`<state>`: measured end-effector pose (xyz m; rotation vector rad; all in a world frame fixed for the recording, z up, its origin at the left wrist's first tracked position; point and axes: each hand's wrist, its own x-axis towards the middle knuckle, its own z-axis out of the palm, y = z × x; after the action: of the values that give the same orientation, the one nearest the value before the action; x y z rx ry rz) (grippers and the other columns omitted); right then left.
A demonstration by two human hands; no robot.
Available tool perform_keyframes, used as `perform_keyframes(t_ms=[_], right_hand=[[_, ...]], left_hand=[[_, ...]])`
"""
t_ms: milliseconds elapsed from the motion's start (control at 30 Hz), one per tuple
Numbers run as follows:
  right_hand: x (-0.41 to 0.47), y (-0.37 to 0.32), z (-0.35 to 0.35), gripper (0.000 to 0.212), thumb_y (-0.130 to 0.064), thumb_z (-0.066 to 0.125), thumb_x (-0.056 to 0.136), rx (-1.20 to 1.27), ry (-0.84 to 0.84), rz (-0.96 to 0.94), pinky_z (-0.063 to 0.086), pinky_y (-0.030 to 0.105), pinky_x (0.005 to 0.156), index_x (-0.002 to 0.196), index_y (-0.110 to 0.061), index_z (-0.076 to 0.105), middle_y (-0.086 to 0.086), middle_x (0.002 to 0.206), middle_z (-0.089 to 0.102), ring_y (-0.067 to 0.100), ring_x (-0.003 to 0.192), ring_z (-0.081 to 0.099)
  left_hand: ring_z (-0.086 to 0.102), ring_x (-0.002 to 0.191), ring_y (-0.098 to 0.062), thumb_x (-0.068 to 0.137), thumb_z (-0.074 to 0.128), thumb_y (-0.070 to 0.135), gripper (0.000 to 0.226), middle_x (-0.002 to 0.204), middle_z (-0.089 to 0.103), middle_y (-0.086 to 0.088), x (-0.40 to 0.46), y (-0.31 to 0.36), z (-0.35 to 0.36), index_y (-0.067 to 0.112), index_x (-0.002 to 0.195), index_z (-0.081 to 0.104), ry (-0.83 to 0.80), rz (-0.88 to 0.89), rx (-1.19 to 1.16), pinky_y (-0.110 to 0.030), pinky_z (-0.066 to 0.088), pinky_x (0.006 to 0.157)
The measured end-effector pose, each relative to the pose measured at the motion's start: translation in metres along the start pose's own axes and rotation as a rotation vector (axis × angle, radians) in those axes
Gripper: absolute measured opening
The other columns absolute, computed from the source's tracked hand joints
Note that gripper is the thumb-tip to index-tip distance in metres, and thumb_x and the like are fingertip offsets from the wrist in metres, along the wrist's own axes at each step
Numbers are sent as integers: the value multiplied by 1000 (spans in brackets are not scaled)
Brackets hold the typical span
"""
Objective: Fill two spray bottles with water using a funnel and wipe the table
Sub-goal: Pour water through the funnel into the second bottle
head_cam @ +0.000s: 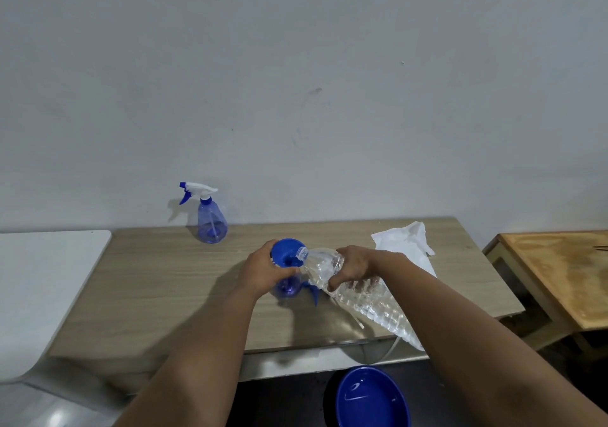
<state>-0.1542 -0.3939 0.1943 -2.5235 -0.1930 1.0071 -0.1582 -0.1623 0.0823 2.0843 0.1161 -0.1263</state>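
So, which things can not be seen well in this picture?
- Head view: the open spray bottle is mostly behind the left hand; its water level cannot be told.
- Any stream from the water bottle into the funnel is too faint to make out.
- The trigger head on the table is mostly behind the water bottle.
- The blue basin is cut by the bottom edge.

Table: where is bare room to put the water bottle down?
Bare table lies left of the left hand, below the spray bottle. Another patch lies between that bottle and the cloth. Around the funnel and water bottle it is crowded.
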Motion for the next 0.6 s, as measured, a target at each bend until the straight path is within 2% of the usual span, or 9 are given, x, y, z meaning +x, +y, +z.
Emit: perform_keyframes(t_ms=[67,333,600], right_hand=[[0,0,0,33,-23,81,90,-8,1,5,47,16,38,113,-17,58,0,83,63,14,64,64],[1,2,-1,35,-23,82,89,-6,7,12,49,17,39,113,-17,59,-1,83,63,12,64,64],[8,6,-3,47,-34,87,81,-21,-1,57,60,31,58,116,-21,60,1,88,68,23,71,72]], left_hand=[[66,102,-12,54,90,48,79,110,69,15,-1,1,-1,34,126,59,-4,-6,9,-40,56,94],[66,101,-11,47,86,58,86,110,70,15,0,1,-2,34,125,59,-16,-16,24,-41,57,92],[67,100,-12,44,84,59,86,108,70,16,1,2,-1,35,123,60,-30,-22,9,-42,57,92]])
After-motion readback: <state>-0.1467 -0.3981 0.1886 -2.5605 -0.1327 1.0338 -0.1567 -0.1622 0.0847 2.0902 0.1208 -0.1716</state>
